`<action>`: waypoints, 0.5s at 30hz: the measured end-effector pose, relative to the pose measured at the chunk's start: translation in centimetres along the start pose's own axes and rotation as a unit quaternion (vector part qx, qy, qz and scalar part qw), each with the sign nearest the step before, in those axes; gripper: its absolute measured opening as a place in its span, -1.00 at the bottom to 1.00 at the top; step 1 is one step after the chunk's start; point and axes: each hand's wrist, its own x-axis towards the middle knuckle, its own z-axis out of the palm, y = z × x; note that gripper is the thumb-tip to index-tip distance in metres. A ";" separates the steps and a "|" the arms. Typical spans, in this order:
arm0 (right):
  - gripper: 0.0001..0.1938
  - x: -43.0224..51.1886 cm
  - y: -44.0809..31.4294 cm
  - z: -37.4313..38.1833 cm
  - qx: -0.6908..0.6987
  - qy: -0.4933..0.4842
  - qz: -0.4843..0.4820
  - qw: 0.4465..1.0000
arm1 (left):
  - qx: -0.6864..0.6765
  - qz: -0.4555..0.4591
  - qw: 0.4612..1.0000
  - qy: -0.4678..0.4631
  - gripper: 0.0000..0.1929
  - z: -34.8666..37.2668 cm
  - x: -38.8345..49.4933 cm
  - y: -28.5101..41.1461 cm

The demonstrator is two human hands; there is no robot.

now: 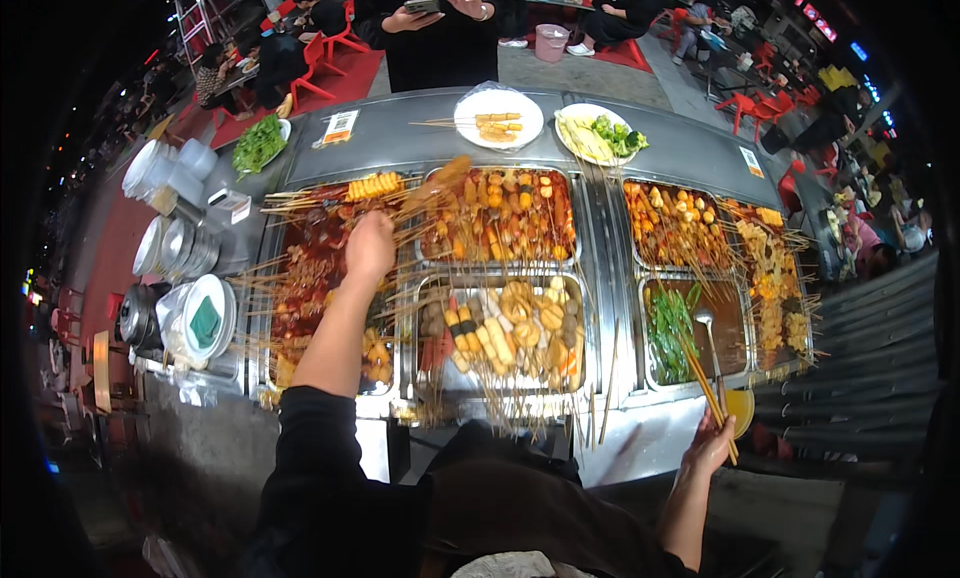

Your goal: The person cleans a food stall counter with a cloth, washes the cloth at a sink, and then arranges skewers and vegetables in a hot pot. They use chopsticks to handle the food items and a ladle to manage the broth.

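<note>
My left hand (370, 246) reaches over the left tray of skewers in red broth (307, 278). Its fingers are closed around thin sticks, and a motion-blurred brown food skewer (442, 182) extends from them toward the upper middle tray (425, 260). Low on the right, my right hand (707, 444) grips a pair of long wooden chopsticks (703, 383), their tips over leafy greens (670, 330) in a broth tray. A metal ladle (716, 353) rests in that tray with its handle close to my right fingers; whether they touch it I cannot tell.
Pale skewers fill the lower middle tray (510, 330). Along the far counter stand a plate with skewers (498, 139) and a vegetable plate (574, 149). Stacked bowls (180, 248) and a white plate (227, 330) line the left. Opposite, a person holds a phone (422, 6).
</note>
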 end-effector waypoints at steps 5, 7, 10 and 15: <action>-0.61 -1.2 -1.5 0.0 -0.010 0.072 -0.008 0.997 | 0.036 0.122 0.992 0.012 -0.84 6.8 11.4 4.1; -0.62 -1.7 -1.8 -0.1 -0.011 0.094 -0.019 0.995 | 0.061 0.141 0.988 0.002 -0.84 9.5 16.2 5.3; -0.63 -2.7 -2.1 -0.1 -0.050 0.096 -0.036 0.993 | 0.123 0.186 0.975 0.006 -0.83 13.1 22.6 6.5; -0.64 -3.9 -2.4 0.8 -0.060 0.163 -0.049 0.984 | 0.177 0.156 0.971 -0.033 -0.76 19.0 29.4 7.2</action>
